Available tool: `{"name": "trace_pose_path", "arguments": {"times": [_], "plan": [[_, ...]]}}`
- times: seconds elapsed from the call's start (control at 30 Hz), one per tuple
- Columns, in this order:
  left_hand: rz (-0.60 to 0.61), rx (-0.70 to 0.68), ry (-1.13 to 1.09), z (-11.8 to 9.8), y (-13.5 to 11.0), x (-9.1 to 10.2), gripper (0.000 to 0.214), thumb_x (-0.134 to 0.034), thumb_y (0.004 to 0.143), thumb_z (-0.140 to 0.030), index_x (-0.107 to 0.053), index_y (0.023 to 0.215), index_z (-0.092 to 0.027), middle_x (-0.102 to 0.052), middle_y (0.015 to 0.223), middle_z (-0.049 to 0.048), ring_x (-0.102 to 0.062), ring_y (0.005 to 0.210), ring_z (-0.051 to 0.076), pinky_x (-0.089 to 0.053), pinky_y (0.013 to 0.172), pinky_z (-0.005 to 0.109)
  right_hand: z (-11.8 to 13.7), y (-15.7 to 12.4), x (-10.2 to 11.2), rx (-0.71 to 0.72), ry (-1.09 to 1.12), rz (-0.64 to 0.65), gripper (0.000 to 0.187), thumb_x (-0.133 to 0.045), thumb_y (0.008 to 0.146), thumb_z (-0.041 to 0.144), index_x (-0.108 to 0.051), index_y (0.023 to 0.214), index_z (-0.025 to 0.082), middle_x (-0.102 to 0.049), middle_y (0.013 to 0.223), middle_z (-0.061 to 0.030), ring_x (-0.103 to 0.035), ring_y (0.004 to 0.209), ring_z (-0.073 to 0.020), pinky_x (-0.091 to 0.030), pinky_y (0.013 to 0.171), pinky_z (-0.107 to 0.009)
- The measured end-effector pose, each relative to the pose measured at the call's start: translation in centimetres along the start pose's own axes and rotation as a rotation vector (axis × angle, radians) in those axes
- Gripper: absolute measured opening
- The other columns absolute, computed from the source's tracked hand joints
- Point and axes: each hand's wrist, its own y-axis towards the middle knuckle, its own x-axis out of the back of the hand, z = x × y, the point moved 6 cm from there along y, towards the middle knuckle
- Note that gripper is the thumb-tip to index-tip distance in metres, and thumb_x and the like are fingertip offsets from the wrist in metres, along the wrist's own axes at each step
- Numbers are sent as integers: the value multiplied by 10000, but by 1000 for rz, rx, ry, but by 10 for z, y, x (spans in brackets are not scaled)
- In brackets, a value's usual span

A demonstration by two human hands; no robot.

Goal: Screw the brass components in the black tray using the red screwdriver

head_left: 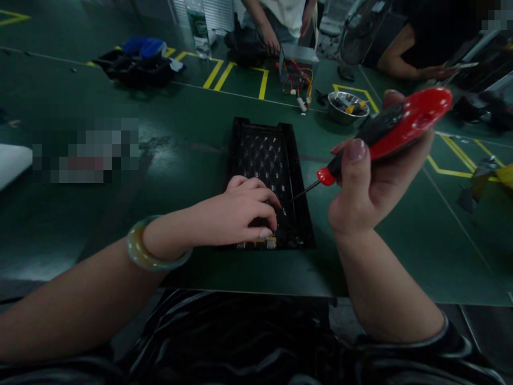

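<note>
A black open housing with a gridded inside lies on the green table in front of me. My left hand rests inside its near end, fingers curled and pressed down on the parts there; a pale green bangle circles that wrist. My right hand is closed round a red and black screwdriver, held above the table to the right. The thin shaft slants down-left, its tip just over the housing's right edge beside my left fingers.
A metal bowl with small tools stands beyond the housing. Behind it sits a grey box with coloured wires, where another person's hand works. A second person's arm lies at the far right. Black bag and bottle at the back left.
</note>
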Motion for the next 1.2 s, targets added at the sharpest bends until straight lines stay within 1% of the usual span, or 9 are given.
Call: {"name": "trace_pose_path", "arguments": {"times": [0.07, 0.13, 0.27, 0.33, 0.57, 0.67, 0.77, 1.0, 1.2], "plan": [[-10, -10, -11, 0, 0, 2, 168, -648, 972, -402, -773, 1000, -292, -685, 1281, 20, -522, 1215, 278, -217, 1051, 470, -11, -1, 0, -8, -90, 50, 483, -617, 937, 501, -482, 1368, 332, -551, 1327, -35, -652, 1110, -223, -569, 1015, -501], [-32, -14, -15, 1, 0, 4, 175, -631, 982, -389, -765, 1013, -282, -698, 1272, 20, -528, 1209, 266, -212, 1054, 458, -20, -4, 0, -76, -129, 88, 493, -602, 942, 515, -454, 1369, 317, -543, 1289, -36, -654, 1097, -213, -564, 1038, -502], [-81, 24, 1, 5, 0, 9, 180, -600, 1000, -372, -754, 1027, -282, -720, 1240, -1, -549, 1176, 228, -224, 1019, 422, -32, -10, -1, -241, -103, 88, 471, -601, 949, 515, -432, 1344, 322, -508, 1318, -62, -598, 1253, -251, -480, 1150, -521], [-94, 52, 11, 7, 0, 10, 176, -596, 999, -357, -751, 1043, -287, -727, 1223, -12, -559, 1158, 217, -234, 994, 412, -36, -12, -2, -281, -101, 90, 473, -601, 947, 518, -422, 1340, 323, -505, 1300, -70, -579, 1285, -271, -454, 1170, -540], [-150, 199, 44, 18, 0, 12, 195, -600, 970, -345, -731, 1092, -268, -751, 1156, 7, -571, 1139, 246, -248, 993, 426, -37, -11, -2, -220, -151, 65, 421, -597, 961, 482, -448, 1317, 313, -532, 1320, -62, -643, 1142, -235, -538, 1068, -500], [-186, 271, 84, 25, -1, 13, 249, -605, 964, -366, -719, 1161, -263, -749, 1146, 33, -574, 1133, 269, -266, 981, 436, -32, -10, -2, -215, -116, 45, 415, -614, 956, 451, -454, 1311, 307, -544, 1283, -56, -656, 1105, -228, -551, 1053, -493], [-193, 286, 112, 27, 0, 11, 286, -617, 968, -401, -718, 1197, -264, -751, 1122, 42, -584, 1115, 271, -276, 972, 435, -26, -9, -4, -215, -73, 36, 379, -629, 950, 420, -475, 1278, 309, -551, 1237, -48, -667, 1082, -227, -555, 1052, -501], [-170, 280, 111, 24, 2, 8, 320, -627, 970, -476, -737, 1190, -271, -770, 1099, 37, -610, 1091, 262, -273, 960, 439, -13, -11, -8, -270, -16, 39, 440, -591, 961, 462, -404, 1344, 349, -471, 1431, -61, -570, 1342, -290, -435, 1200, -565], [-156, 274, 42, 26, 3, 7, 255, -620, 972, -442, -752, 1119, -281, -780, 1085, 15, -626, 1071, 237, -267, 957, 435, -2, -11, -7, -209, -26, -7, 423, -597, 954, 428, -451, 1346, 369, -481, 1450, -53, -597, 1290, -289, -498, 1122, -574]]}}
